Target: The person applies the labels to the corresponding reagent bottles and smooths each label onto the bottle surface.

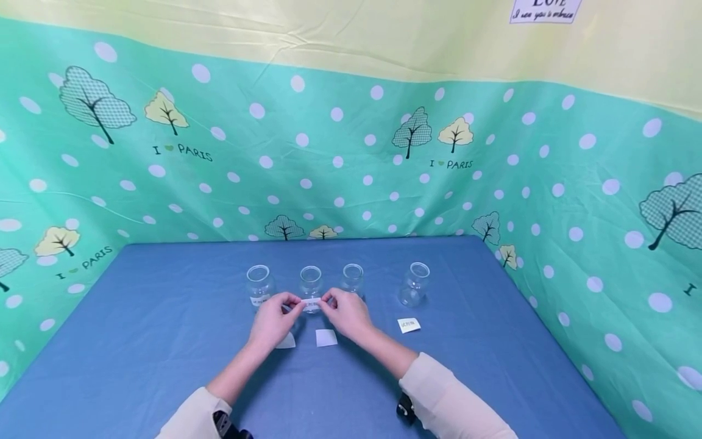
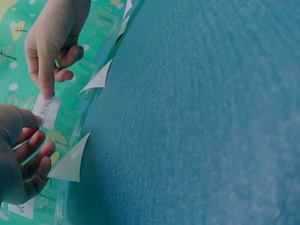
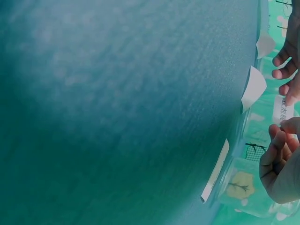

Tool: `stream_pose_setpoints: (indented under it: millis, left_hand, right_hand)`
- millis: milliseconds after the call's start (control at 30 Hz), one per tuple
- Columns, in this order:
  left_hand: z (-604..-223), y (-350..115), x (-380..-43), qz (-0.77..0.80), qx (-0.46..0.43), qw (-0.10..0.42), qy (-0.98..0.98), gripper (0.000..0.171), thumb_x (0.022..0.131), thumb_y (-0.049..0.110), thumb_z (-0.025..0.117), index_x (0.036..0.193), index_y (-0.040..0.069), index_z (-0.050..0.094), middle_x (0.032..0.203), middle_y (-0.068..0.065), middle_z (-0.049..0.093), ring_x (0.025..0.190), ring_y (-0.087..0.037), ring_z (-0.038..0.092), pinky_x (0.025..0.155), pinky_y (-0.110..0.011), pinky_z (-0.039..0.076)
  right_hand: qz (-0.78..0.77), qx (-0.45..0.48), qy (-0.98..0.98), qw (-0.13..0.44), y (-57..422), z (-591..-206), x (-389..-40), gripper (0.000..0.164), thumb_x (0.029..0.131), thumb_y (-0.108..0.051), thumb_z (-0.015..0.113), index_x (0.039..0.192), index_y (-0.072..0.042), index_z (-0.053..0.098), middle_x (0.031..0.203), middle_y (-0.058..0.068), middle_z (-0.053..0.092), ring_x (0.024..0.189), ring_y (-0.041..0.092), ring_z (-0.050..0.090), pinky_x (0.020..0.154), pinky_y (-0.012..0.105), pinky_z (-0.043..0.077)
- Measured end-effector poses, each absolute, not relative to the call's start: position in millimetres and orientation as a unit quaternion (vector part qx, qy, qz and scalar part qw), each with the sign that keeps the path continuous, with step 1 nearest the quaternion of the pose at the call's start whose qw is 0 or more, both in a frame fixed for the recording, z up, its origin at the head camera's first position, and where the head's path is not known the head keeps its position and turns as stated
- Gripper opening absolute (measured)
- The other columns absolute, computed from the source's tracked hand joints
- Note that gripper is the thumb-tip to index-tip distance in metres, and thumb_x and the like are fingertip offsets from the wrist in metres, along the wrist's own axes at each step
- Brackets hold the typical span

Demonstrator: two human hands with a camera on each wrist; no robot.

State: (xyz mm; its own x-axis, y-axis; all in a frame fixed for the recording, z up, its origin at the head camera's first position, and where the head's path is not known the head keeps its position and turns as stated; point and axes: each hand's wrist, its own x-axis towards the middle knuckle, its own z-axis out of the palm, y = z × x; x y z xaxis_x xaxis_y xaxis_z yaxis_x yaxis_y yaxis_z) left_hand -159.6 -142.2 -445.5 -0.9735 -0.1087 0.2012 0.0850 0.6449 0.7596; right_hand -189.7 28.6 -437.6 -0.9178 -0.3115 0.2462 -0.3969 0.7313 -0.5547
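A small white label (image 1: pixel 311 304) with printed characters lies against the front of a clear glass jar (image 1: pixel 311 281), the second from the left. My left hand (image 1: pixel 274 320) pinches the label's left end between thumb and fingertips. At its other end, my right hand (image 1: pixel 347 310) grips it the same way. In the left wrist view, the right index fingertip covers one edge of the label (image 2: pixel 47 112). The leftmost jar (image 1: pixel 260 280) bears a similar label (image 1: pixel 259 300) low on its side. Behind my right hand, a third jar (image 1: pixel 353 277) is partly hidden.
A fourth jar (image 1: pixel 414 285) stands farther right. In front of it lies a printed label (image 1: pixel 408 325). Two blank white paper pieces, one a curled square (image 1: pixel 326 338), the other a sheet (image 1: pixel 286 342) partly behind my left hand, lie on the blue tablecloth (image 1: pixel 482 353).
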Motion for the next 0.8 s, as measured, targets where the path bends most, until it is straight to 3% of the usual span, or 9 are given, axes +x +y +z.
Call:
stream_pose_setpoints:
  millis: [400, 800]
  left_hand:
    - [-446.0, -141.0, -160.1, -0.416, 0.009, 0.133, -0.899, 0.013, 0.084, 0.023, 0.070, 0.085, 0.010, 0.069, 0.077, -0.001, 0.067, 0.064, -0.009, 0.058, 0.059, -0.023, 0.045]
    - [-446.4, -141.9, -161.6, -0.407, 0.019, 0.120, -0.905, 0.016, 0.084, 0.029, 0.069, 0.085, 0.012, 0.069, 0.077, 0.000, 0.067, 0.063, -0.007, 0.056, 0.058, -0.024, 0.044]
  right_hand:
    - [0.307, 0.180, -0.932, 0.065, 27.6, -437.6, -190.7, 0.015, 0.088, -0.033, 0.063, 0.089, -0.019, 0.069, 0.064, -0.008, 0.057, 0.052, 0.003, 0.043, 0.050, 0.020, 0.035]
    - [0.301, 0.171, -0.936, 0.067, 27.1, -437.2, -190.8, 0.017, 0.089, -0.035, 0.062, 0.089, -0.019, 0.068, 0.062, -0.008, 0.055, 0.051, 0.004, 0.043, 0.049, 0.020, 0.034]
